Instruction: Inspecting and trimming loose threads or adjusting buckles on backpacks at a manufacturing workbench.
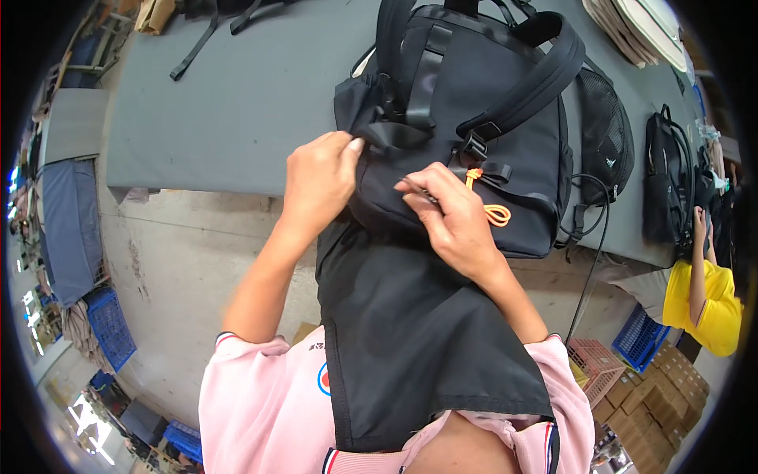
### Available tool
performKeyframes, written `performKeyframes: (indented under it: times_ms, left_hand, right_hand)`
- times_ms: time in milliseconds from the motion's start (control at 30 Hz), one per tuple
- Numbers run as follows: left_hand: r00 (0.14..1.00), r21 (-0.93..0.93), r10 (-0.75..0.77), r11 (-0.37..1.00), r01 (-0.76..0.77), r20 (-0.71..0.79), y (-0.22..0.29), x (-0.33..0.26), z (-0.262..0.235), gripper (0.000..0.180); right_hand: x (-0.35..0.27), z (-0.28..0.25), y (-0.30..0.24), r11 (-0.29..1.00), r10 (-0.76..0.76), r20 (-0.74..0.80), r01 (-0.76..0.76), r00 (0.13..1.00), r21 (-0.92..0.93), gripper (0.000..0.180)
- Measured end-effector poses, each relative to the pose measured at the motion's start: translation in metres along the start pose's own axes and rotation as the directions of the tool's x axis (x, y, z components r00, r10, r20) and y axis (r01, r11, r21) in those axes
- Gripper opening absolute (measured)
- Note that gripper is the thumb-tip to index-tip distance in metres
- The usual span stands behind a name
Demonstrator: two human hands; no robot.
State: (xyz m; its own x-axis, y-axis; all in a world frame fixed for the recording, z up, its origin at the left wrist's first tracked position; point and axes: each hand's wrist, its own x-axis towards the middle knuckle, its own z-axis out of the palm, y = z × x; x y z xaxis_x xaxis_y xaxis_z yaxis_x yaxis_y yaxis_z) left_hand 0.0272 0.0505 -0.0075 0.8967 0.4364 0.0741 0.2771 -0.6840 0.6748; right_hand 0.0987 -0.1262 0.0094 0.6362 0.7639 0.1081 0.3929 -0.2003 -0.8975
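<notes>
A black backpack (505,71) lies on the grey table in front of me, its padded shoulder straps (553,75) looping upward. My left hand (320,175) is at its near left corner, thumb and forefinger pinching a blurred black fabric flap (392,135). Over the lower part of the bag, my right hand (452,215) is closed, with something small and dark between its fingers that I cannot make out. Beside that hand is a looped orange cord (497,214). Just above the cord sits a black plastic buckle (474,147).
Another black bag with a mesh pocket (606,130) touches the right side. Farther right stands a black backpack (666,178), near a person in a yellow shirt (707,300). Pale stacked pieces (643,31) lie at the far right. A thin black cable (591,276) hangs off the table edge.
</notes>
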Motion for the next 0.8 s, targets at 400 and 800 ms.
performKeyframes:
  times_ms: [400,800]
  left_hand:
    - [0.774,-0.913,-0.498,-0.099,0.396,0.390,-0.012,-0.027,0.025,0.020]
    - [0.849,-0.906,-0.449,0.171,0.387,0.278,-0.004,-0.027,0.009,0.027]
  right_hand:
    - [-0.008,0.002,0.008,0.997,-0.056,0.187,0.046,0.981,0.055,0.030]
    - [-0.002,-0.003,-0.005,0.962,-0.148,0.026,0.150,0.989,-0.230,0.027]
